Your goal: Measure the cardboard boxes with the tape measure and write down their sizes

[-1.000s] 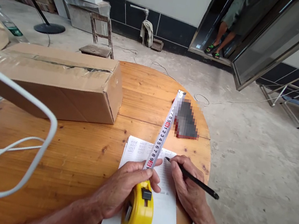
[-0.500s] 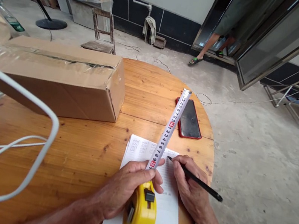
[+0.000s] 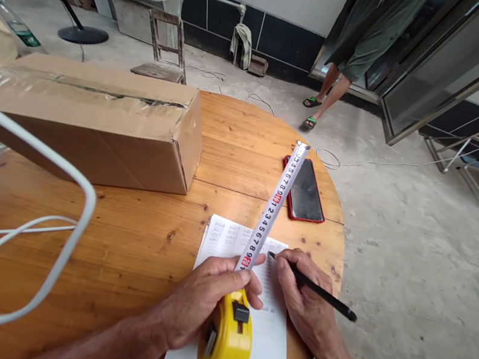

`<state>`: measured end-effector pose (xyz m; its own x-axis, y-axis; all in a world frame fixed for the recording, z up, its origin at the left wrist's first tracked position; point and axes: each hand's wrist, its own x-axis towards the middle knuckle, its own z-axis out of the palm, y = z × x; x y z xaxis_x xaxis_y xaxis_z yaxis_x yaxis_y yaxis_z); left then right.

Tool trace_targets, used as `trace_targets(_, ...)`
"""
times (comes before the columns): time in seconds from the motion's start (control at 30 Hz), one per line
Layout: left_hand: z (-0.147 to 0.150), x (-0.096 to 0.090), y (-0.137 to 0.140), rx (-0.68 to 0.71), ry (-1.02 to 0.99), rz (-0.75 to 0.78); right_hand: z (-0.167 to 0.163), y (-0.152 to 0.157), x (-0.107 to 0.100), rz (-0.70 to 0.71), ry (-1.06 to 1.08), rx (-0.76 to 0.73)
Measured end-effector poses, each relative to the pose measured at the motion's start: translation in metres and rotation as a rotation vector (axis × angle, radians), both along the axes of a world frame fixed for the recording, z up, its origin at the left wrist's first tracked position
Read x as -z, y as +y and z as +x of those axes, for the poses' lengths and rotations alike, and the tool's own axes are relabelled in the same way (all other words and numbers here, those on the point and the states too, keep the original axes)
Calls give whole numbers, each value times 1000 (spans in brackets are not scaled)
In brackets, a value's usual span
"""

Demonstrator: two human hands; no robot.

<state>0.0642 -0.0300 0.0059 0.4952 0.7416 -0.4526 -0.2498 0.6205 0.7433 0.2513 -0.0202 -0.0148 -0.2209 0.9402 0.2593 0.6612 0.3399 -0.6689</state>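
Observation:
Low in the head view, my left hand is closed on a yellow tape measure, its thumb pressing on the pulled-out blade. The white blade, marked with black and red numbers, points away from me over the paper, with its metal end by the phone. My right hand grips a black pen, whose tip is at the paper, left of the fingers. Whether the tip touches, I cannot tell. Sheets of paper with rows of handwriting lie under both hands. A phone in a red case lies beyond them.
A taped cardboard box stands on the round wooden table at left. White bent tubing crosses the near left. Behind are a small wooden chair, a person at a doorway, and a folding rack.
The person in the doorway has stepped out onto the floor, so both sandalled feet show. My hands, the tape measure and the pen have stayed almost in place.

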Motion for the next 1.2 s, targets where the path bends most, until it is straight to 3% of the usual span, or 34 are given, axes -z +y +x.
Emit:
trace_targets(0.33, 0, -2, -1, 19, 54, -14, 1, -1, 0, 1, 13, 17)
trace_targets(0.6, 0, 1, -2, 14, -14, 4, 3, -3, 2, 37, 69, 83)
trace_targets(1.2, 1, -3, 0, 19, 46, -9, 2, -3, 2, 63, 31, 30)
